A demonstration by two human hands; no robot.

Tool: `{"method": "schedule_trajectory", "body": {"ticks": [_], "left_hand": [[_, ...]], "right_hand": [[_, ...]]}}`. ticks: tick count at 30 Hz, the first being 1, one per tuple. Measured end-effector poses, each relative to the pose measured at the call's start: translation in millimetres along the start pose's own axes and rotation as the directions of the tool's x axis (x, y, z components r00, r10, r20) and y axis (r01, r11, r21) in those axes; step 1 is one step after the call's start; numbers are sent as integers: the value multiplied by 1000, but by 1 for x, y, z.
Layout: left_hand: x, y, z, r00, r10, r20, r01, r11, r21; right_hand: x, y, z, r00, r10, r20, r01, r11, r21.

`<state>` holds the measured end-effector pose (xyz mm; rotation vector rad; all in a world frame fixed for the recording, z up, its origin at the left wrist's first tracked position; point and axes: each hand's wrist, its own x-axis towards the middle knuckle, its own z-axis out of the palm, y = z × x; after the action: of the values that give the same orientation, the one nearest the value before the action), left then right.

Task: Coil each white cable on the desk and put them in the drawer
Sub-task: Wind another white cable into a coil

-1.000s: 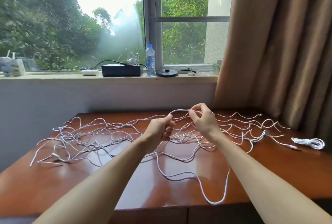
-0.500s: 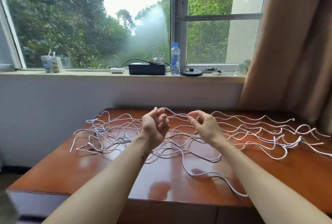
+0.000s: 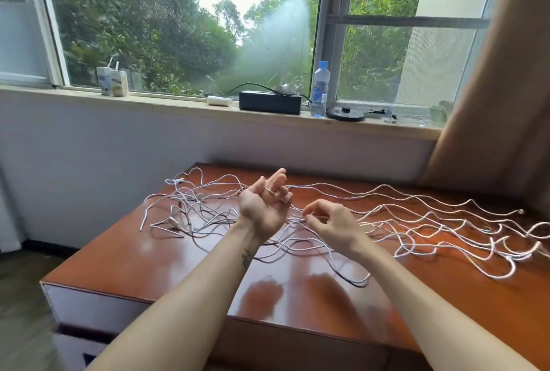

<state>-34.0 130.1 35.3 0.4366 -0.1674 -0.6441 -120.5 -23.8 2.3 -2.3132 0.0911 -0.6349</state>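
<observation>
Several long white cables point(image 3: 416, 222) lie tangled and spread across the glossy brown desk point(image 3: 143, 269), from its far left corner to the right edge of view. My left hand point(image 3: 263, 207) is palm up over the middle of the tangle, index and middle fingers stretched out, the other two curled over a strand of white cable point(image 3: 269, 190) that crosses them. Just to its right, my right hand point(image 3: 330, 226) pinches a cable strand between thumb and forefinger, low over the desk. A plug end point(image 3: 174, 221) shows in the left part of the tangle.
Behind the desk runs a window sill with a black box point(image 3: 269, 102), a water bottle point(image 3: 320, 89), a black round lid point(image 3: 345, 114) and two drink cartons point(image 3: 112, 81). A brown curtain point(image 3: 500, 103) hangs at the right. The desk's left side panel point(image 3: 89, 305) is white.
My left hand has turned palm up and stretched out two fingers, with the cable across it. My right hand has dropped lower and a little right. The view has swung left.
</observation>
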Motion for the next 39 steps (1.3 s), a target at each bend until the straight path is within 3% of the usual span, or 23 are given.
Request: {"method": "schedule_trajectory", "body": {"ticks": [11, 16, 21, 26, 29, 32, 35, 39], "left_hand": [[26, -1, 3, 997, 39, -60, -39, 999, 0], [37, -3, 1, 998, -11, 62, 13, 1000, -27], [51, -12, -2, 999, 23, 41, -27, 992, 121], [60, -18, -15, 993, 119, 5, -104, 849, 519], [64, -22, -21, 991, 136, 9, -114, 797, 594], [65, -28, -27, 988, 150, 36, -137, 744, 654], [64, -31, -28, 981, 167, 96, -184, 669, 720], [66, -30, -32, 957, 227, 182, -272, 477, 836]], "right_hand": [[-12, -2, 2, 991, -12, 130, -2, 994, 108], [-15, -7, 6, 983, 1, 182, -24, 992, 126], [-13, -4, 8, 987, -7, 160, -10, 994, 106], [-11, 9, 2, 998, -12, 68, 10, 1000, 29], [-11, 17, -4, 1000, -23, 12, 23, 999, -23], [-14, 23, -10, 998, -53, -37, 43, 973, -227], [-13, 25, -14, 992, -29, -124, -26, 907, -421], [-2, 33, -17, 976, -86, -201, -26, 866, -500]]}}
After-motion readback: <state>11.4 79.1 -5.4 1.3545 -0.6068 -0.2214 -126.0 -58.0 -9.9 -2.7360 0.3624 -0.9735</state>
